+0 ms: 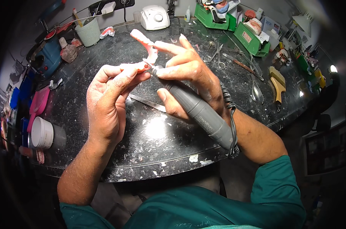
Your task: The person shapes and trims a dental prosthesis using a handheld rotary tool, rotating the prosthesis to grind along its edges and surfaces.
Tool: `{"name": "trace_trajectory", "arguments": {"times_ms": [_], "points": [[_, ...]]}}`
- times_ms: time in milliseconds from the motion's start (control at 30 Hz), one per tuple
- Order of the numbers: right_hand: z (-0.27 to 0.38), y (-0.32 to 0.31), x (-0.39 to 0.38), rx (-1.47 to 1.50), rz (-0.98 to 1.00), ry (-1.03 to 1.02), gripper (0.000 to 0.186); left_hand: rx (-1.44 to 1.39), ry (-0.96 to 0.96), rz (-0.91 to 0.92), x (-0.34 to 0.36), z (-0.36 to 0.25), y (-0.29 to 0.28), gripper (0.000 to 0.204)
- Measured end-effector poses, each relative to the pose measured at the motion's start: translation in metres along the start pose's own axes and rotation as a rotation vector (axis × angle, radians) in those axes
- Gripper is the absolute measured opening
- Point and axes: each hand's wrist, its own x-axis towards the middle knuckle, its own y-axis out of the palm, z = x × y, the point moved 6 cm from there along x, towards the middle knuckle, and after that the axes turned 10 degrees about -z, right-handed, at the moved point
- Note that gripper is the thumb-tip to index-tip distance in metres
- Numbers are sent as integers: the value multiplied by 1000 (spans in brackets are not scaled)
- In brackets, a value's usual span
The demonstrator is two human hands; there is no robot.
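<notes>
My left hand (114, 86) is closed, pinching one end of a pink denture (152, 53) between thumb and fingers. The denture's curved far part rises above the fingertips, and my grip hides some of its near end. My right hand (194, 76) wraps a dark grey rotary handpiece (205, 116), its nose pointing up and left. At that nose, a small bur meets or nearly meets the denture near my left fingertips; contact is too small to confirm. A coiled black cord (232, 108) runs along my right wrist. Fine pale dust covers both hands.
A flat metal strip (148, 103) lies beneath my hands on the black speckled bench (142, 152). Behind stand a white dial unit (155, 18) and a woven cup (88, 33). Scissors (215, 53), a wooden-handled brush (278, 87) and green bins (250, 40) are rightward; a white tub (42, 133) is left.
</notes>
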Motion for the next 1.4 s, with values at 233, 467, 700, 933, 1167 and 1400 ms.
{"name": "trace_trajectory", "arguments": {"times_ms": [233, 467, 700, 933, 1167, 1400], "points": [[-1, -2, 1, 7, -6, 3, 41, 34, 58, -4, -2, -3, 5, 13], [-1, -3, 1, 2, -12, -1, 40, 75, 109, 14, -3, -6, 6, 13], [2, -4, 3, 0, 9, 9, 40, 91, 103, 12, -2, -4, 6, 13], [3, -6, 2, -55, 46, -49, 45, 88, 122, 1, -4, -6, 9, 14], [5, -4, 5, 24, -32, -35, 35, 98, 144, 4, -6, -8, 8, 16], [9, -1, 3, 16, 7, -36, 40, 147, 160, 1, -7, -7, 4, 17]]}}
